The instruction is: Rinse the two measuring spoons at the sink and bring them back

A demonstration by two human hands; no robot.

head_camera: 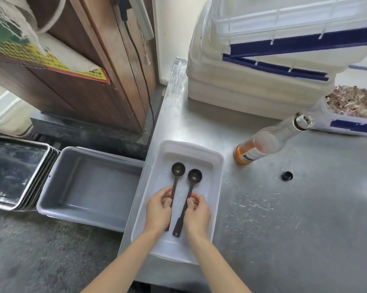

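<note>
No lettering legible anywhere. Yellow sign (51, 60) with red border, on the wooden cabinet (89, 81) far up and left of the left hand (158, 210): rows of dark characters, too blurred to read. White label (249, 157) on the tilted bottle (262, 142) of orange liquid, up and right of the right hand (196, 214): a few dark printed lines, too small to make out. No numbers or brand marks readable.
</note>
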